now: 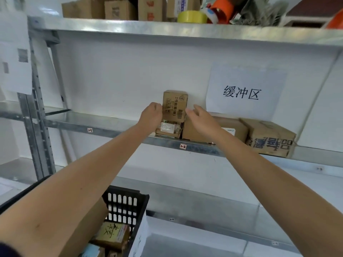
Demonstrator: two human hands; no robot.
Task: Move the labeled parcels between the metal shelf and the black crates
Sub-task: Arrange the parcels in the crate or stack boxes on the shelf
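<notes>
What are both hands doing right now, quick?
Left hand: grips the left edge of the upright carton.
Right hand: open, fingers relaxed by the carton's right edge.

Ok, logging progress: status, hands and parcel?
Left hand grips upright carton. Right hand open, touching its right edge. Carton stands on flat parcel. Brown box crowds right side.

On the shelf, an upright box stands on a flat parcel, left hand and right hand either side. A second box and third box lie right of it, with a sign on the wall behind. A crate sits below left.
</notes>
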